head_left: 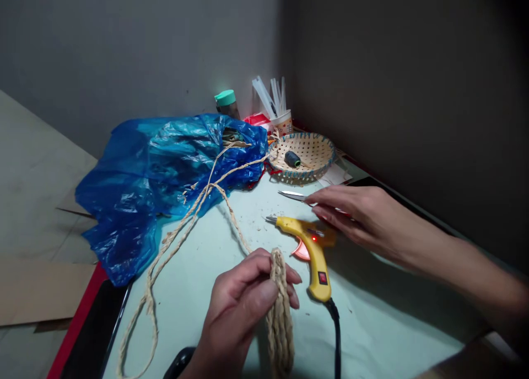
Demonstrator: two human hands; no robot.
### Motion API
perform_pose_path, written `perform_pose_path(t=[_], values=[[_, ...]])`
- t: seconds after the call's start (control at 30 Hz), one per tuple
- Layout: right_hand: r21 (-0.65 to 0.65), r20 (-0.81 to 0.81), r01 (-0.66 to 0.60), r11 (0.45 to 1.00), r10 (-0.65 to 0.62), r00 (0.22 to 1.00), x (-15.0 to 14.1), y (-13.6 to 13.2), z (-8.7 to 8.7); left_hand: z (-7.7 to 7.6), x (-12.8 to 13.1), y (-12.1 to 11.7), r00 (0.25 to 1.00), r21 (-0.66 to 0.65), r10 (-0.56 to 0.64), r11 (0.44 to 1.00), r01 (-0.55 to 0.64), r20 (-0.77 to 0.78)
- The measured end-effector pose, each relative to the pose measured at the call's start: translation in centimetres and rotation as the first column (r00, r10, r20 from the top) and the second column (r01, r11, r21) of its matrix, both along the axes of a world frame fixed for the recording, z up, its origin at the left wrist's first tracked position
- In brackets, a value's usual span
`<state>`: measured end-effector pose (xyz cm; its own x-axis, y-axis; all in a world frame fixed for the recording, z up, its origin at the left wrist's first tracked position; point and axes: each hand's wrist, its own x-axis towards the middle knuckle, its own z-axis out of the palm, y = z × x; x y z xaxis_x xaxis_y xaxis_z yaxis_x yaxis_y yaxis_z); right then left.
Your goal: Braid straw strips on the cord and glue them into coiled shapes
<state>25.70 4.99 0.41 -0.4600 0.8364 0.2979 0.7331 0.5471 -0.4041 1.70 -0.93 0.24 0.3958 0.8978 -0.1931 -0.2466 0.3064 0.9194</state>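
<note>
Between the thumb and fingers of my left hand [248, 302] is a flat strip of coiled straw rope [281, 318], held upright near the front of the table. A twisted straw cord [233, 219] runs from behind that hand to the back left and loops down the left side. My right hand [351, 211] is closed around the handle end of a pair of scissors [292, 195], whose pointed blades face left. Just below it lies a yellow hot glue gun [316, 252], its red light glowing and its nozzle pointing left. My right fingers hide most of the scissors' handles.
A blue plastic bag [173, 153] with straw inside covers the back left. Behind it stand a green-lidded bottle [226, 101] and a paper cup [283, 123] of glue sticks. A woven basket [314, 153] holds a dark thread spool [292, 158]. The glue gun's black cable [336, 335] runs forward.
</note>
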Motion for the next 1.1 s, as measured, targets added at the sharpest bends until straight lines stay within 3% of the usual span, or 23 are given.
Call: perform_pose_path(t=[0.07, 0.17, 0.37, 0.67, 0.83, 1.1], values=[[-0.153, -0.240, -0.100, 0.983, 0.062, 0.969, -1.7, -1.1, 1.8, -0.1, -0.1, 0.0, 0.998, 0.044, -0.002, 0.999, 0.005, -0.067], [-0.199, -0.420, -0.210, 0.957, 0.110, 0.901, -3.9, -2.2, 3.4, -0.4, -0.2, 0.1, 0.989, 0.108, 0.028, 0.994, -0.012, -0.144], [-0.299, -0.547, -0.301, 0.905, 0.096, 0.832, -4.9, -2.3, 3.1, -0.5, 0.1, 0.1, 0.950, 0.230, 0.115, 0.972, -0.047, -0.291], [-0.275, -0.503, -0.348, 0.896, 0.174, 0.846, -4.3, -2.1, 1.6, 0.0, 0.6, 0.0, 0.912, 0.233, 0.154, 0.970, -0.066, -0.381], [-0.276, -0.492, -0.315, 0.908, 0.149, 0.858, -4.4, -2.4, 0.7, -0.1, 0.8, 0.0, 0.879, 0.357, 0.217, 0.932, -0.058, -0.425], [-0.096, -0.471, -0.229, 0.969, 0.159, 0.868, -5.5, -2.9, -0.9, -0.4, 1.3, -0.3, 0.815, 0.475, 0.288, 0.880, -0.018, -0.502]])
